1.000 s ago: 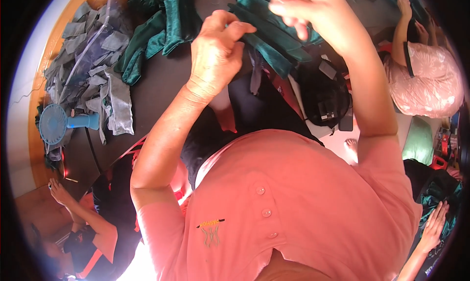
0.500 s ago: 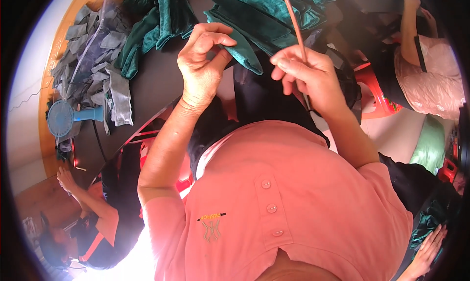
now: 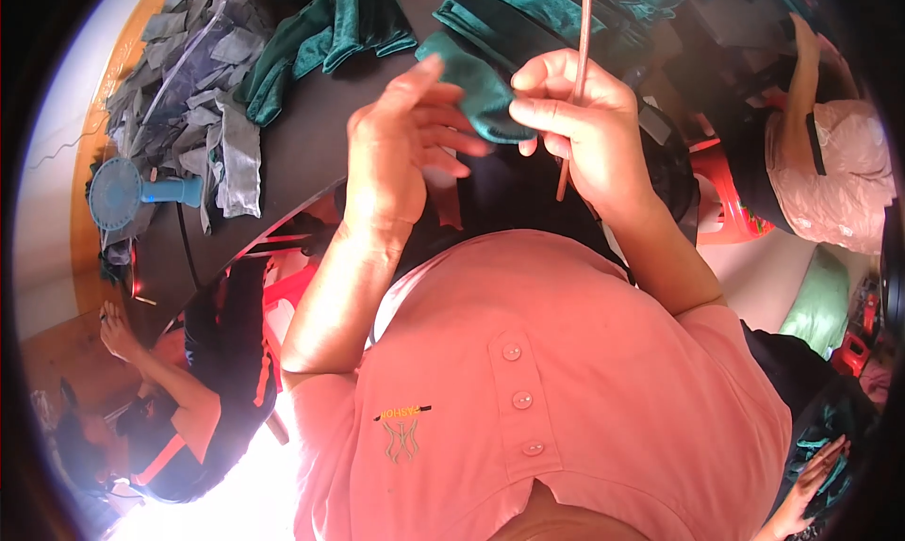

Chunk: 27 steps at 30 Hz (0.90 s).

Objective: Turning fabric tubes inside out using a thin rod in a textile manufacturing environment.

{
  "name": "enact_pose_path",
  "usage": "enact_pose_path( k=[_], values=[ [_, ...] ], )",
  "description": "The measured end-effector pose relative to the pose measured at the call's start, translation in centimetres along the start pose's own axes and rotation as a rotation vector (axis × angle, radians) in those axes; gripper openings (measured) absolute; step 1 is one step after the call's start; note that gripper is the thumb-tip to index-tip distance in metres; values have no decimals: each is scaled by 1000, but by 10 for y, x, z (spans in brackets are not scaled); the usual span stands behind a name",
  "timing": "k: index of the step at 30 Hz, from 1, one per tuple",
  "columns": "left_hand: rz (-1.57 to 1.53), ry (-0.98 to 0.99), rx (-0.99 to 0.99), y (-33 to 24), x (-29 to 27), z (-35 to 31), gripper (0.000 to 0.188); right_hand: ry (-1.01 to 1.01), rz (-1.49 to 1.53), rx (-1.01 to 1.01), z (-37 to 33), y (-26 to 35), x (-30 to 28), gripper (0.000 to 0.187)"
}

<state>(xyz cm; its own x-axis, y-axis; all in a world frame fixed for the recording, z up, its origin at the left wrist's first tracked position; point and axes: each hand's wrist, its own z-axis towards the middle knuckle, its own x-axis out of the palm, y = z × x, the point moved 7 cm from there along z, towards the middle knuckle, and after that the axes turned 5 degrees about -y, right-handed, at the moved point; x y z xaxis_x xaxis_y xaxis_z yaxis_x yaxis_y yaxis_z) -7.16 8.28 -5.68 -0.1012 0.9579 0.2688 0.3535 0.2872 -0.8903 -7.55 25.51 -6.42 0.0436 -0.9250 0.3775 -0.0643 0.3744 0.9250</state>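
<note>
My right hand [image 3: 594, 126] is closed round a thin brown stick [image 3: 584, 32], which stands nearly upright and pokes out below the palm. Its thumb and forefinger also pinch the edge of a dark green velvet piece [image 3: 467, 84] with a rounded end. Just left of that cloth is my left hand [image 3: 401, 145], its fingers apart and slightly blurred, with nothing seen in them. Whether its fingertips brush the velvet, I cannot tell. Behind the pinched piece lie more folded green velvet pieces [image 3: 533, 4] on the dark table [image 3: 302, 155].
Grey cloth scraps [image 3: 203, 79] heap up at the far left, beside a small blue fan [image 3: 118, 194]. More green velvet [image 3: 349, 23] lies between. A co-worker [image 3: 179, 418] sits at lower left, another [image 3: 834, 164] at upper right near a red stool [image 3: 721, 197]. A third person's hand [image 3: 806, 494] shows at lower right.
My left hand has let go of the velvet's edge and opened. My right hand has come left onto the cloth and now pinches it; the stick has swung from a slant to nearly upright.
</note>
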Motion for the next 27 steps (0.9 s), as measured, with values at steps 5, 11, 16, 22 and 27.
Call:
enact_pose_path(
  k=[5,11,16,22,27],
  values=[
    [-250,78,-56,23,-4,25,35,191,-103,-6,-17,-9,21,21],
    [-452,230,-36,9,0,23,39,262,-104,0,-25,-26,17,29],
    [-403,258,115,-5,-6,19,46,300,-69,23,-29,-31,14,31],
    [-279,270,530,-35,0,-10,37,221,-62,-65,-26,-31,9,33],
    [-278,292,636,-45,5,-28,49,206,-81,-151,-26,-24,12,24]
  ],
)
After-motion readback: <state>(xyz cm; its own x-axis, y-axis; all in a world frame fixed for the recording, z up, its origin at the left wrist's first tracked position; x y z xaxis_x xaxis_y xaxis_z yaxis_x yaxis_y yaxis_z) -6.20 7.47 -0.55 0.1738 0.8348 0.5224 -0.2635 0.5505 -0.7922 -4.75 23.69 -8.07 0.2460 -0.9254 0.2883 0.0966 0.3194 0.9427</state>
